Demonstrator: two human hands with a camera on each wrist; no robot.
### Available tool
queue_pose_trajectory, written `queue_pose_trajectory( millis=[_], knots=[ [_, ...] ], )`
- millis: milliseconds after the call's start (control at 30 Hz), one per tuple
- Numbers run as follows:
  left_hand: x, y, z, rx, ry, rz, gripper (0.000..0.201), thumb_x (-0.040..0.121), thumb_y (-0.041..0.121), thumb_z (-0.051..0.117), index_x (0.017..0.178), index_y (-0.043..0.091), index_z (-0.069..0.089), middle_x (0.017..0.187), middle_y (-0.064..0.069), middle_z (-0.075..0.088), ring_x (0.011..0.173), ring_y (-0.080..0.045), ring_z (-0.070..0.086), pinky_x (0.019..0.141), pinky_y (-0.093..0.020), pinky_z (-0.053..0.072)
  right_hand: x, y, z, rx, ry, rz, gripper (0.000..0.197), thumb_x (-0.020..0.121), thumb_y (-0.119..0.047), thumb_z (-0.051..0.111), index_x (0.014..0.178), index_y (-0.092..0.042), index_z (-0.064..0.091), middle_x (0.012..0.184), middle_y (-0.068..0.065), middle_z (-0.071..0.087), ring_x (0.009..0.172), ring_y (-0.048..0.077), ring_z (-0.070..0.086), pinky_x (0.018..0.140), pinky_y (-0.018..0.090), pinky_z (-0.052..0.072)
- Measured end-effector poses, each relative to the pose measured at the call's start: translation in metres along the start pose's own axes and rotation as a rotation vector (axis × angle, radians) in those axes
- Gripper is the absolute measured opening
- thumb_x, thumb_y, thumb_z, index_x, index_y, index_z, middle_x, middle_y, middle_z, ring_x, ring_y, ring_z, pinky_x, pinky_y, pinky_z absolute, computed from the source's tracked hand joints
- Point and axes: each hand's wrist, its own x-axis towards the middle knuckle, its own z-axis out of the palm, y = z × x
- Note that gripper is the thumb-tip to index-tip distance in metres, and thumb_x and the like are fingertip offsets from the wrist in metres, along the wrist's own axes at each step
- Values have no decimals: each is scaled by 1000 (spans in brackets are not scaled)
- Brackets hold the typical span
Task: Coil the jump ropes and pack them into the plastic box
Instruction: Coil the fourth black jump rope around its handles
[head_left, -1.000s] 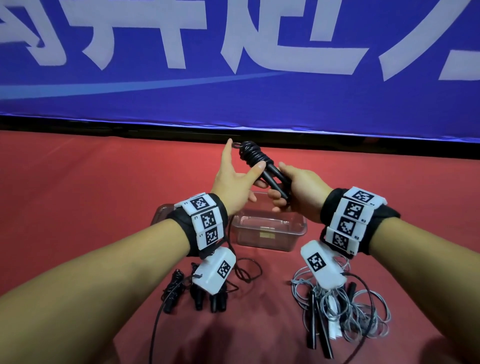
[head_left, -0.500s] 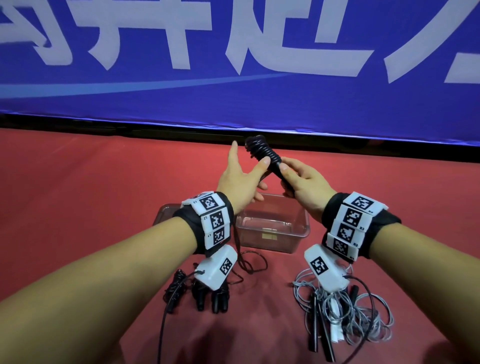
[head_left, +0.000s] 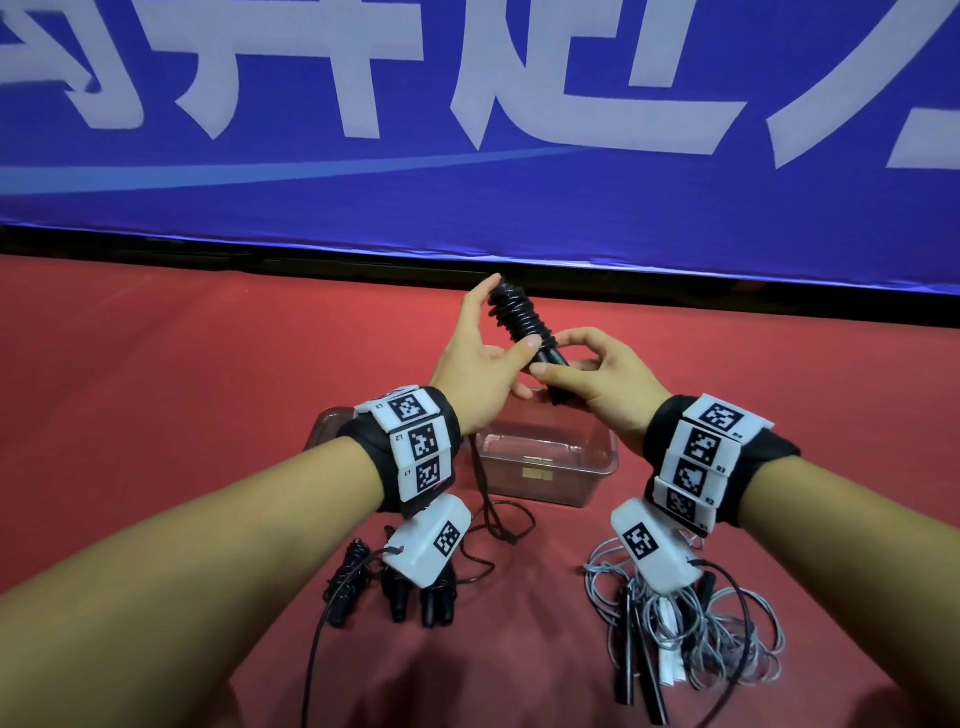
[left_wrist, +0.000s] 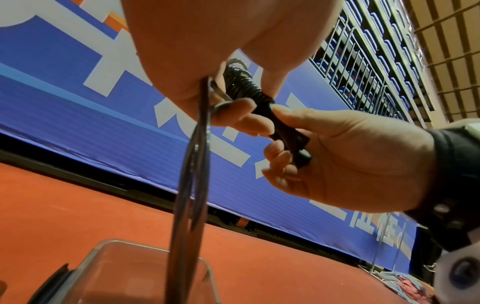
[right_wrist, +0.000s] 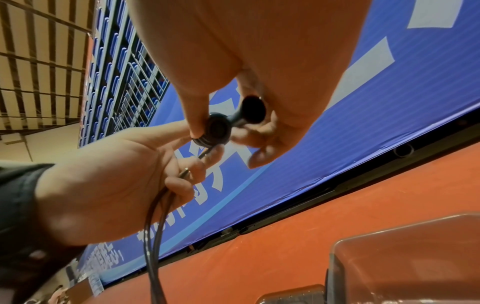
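Head view: my right hand (head_left: 597, 384) grips the two black handles (head_left: 545, 358) of a jump rope, held together and tilted with their far end up and away from me. The rope (head_left: 511, 312) is wound in tight turns round the upper part of the handles. My left hand (head_left: 478, 369) is at the coil, thumb tip against the handles just beside my right fingertips, forefinger stretched up past the top of the coil.

Left wrist view: the lower fingers of my left hand (left_wrist: 207, 51) are curled round the loose cord (left_wrist: 192, 164), which hangs doubled down toward the box (left_wrist: 145, 255). My right hand (left_wrist: 350, 156) pinches the handles (left_wrist: 285, 133) between thumb and fingers.

Right wrist view: the round butt ends of the handles (right_wrist: 233, 119) face the camera, with my right hand (right_wrist: 259, 61) closed on them, and the cord (right_wrist: 153, 222) runs through my left hand (right_wrist: 109, 181).

The clear plastic box (head_left: 597, 462) stands open on the red floor (head_left: 182, 364), below my hands and holding no rope that I can see. Nearer me, on the left, lies a black rope bundle (head_left: 400, 592) with its handles; on the right a loose heap of grey ropes (head_left: 727, 639). A blue banner (head_left: 467, 182) with white characters runs along the back.
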Motion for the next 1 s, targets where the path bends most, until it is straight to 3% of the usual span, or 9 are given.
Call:
queue_pose_trajectory(
  millis=[67,133,233,400,600,700,833,967,1000],
  knots=[
    [0,0,0,-12,-11,-7,67,99,23,63,149,43,24,90,-9,78,64,-26,72,57,-29,53,-3,-3,0,131,-48,83,29,87,-10,74,108,-11,55,84,19,73,72,31,71,90,50,56],
    [0,0,-2,-5,-15,1,65,100,23,63,150,40,25,86,-10,77,59,-21,69,52,-22,46,-6,-9,0,207,-123,188,18,93,-20,66,107,-11,60,84,15,72,68,23,71,78,39,61],
    [1,1,-3,-20,-31,1,65,100,26,62,151,40,25,83,-4,77,57,-20,67,48,-23,45,-8,-14,-4,309,-190,296,26,98,-34,55,109,-13,66,70,1,64,57,10,59,60,23,56],
    [5,2,-4,-63,-49,-61,69,99,29,64,153,44,23,93,-13,75,51,-21,66,46,-25,49,-4,-13,-2,303,-158,201,10,100,-23,56,95,-15,59,67,0,49,54,10,44,60,23,51],
    [10,-12,-11,-37,-94,-166,65,101,32,60,152,50,24,137,-21,59,53,-24,69,43,-23,48,4,2,-1,-123,19,-48,17,97,-9,63,109,-9,52,67,4,54,49,8,51,55,26,51],
    [10,-15,-7,-20,-83,-141,68,102,30,59,156,46,21,130,-19,64,52,-17,68,41,-22,45,4,7,-3,-476,47,-204,25,97,-22,63,115,-18,47,78,5,63,58,17,56,63,37,51],
    [12,-16,0,-26,18,-45,65,100,27,63,154,41,30,137,-9,60,70,-17,74,41,-22,44,3,5,-2,-808,117,-376,31,97,-29,60,121,-19,43,79,-1,62,59,16,55,52,31,38],
    [12,-16,-5,3,84,1,52,91,42,71,136,40,45,133,-5,62,69,-22,75,75,-39,60,2,7,5,-849,92,-387,32,96,-30,60,121,-18,43,77,-4,61,60,18,57,52,32,35],
    [10,-15,-6,29,91,-8,50,89,46,71,132,40,45,125,-5,65,64,-17,73,72,-39,57,2,7,5,-843,79,-381,32,96,-30,60,121,-18,43,76,-4,61,61,19,57,53,32,36]
  ],
)
